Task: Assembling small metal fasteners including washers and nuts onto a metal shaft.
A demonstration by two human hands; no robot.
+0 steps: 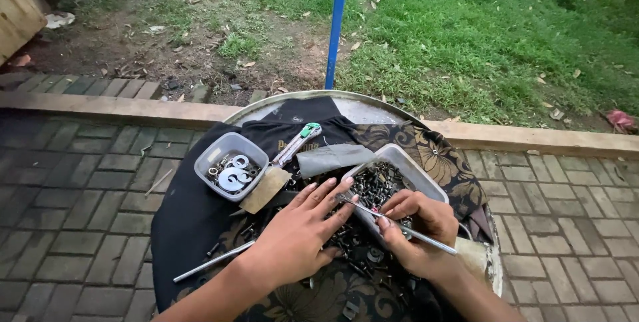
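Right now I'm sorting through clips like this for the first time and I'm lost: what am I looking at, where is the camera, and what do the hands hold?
There is no machine here, only a person's two bare hands, filmed by a camera worn on their head and looking down. They work at a round table draped in dark cloth, outdoors beside brick paving and grass. The right hand holds a thin metal rod. The left hand lies spread on a heap of small dark screws and bolts. A grey tray holds more of them. A smaller tub holds washers, with a utility knife beside it.
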